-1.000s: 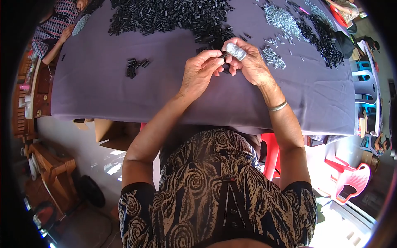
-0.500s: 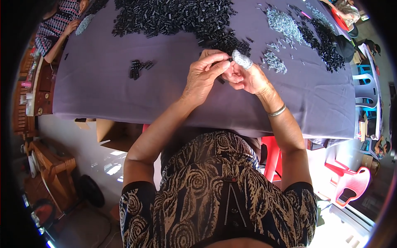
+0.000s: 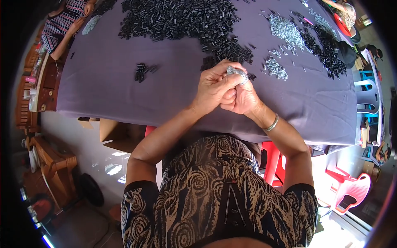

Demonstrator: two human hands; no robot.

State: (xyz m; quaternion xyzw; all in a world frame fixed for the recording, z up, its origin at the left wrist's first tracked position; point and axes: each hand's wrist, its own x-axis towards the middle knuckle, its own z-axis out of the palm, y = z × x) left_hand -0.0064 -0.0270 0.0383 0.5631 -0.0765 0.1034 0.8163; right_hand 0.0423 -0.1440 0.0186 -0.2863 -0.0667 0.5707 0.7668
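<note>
My left hand (image 3: 210, 91) and my right hand (image 3: 245, 98) are pressed together above the table's near side. Both are closed, the left thumb lying across the right thumb. A silvery wrap (image 3: 237, 74) covers the right thumb. Whatever is between the fingers is hidden. Just beyond my hands begins a large heap of small black cylinders (image 3: 173, 18). A few more black cylinders (image 3: 142, 72) form a small cluster to the left. To the right of my hands lies a small pile of shiny silvery pieces (image 3: 275, 69).
A purple-grey cloth (image 3: 107, 93) covers the table. Farther right are a bigger silvery pile (image 3: 286, 31) and another black pile (image 3: 328, 58). Another person's hand (image 3: 76, 25) is at the far left by silvery pieces. A cardboard box (image 3: 118, 134) and red chair (image 3: 351, 190) stand below table height.
My hands have closed tightly together, the left thumb moving over the wrapped right thumb. A black piece glimpsed at my left fingertips is now hidden. The view has shifted slightly.
</note>
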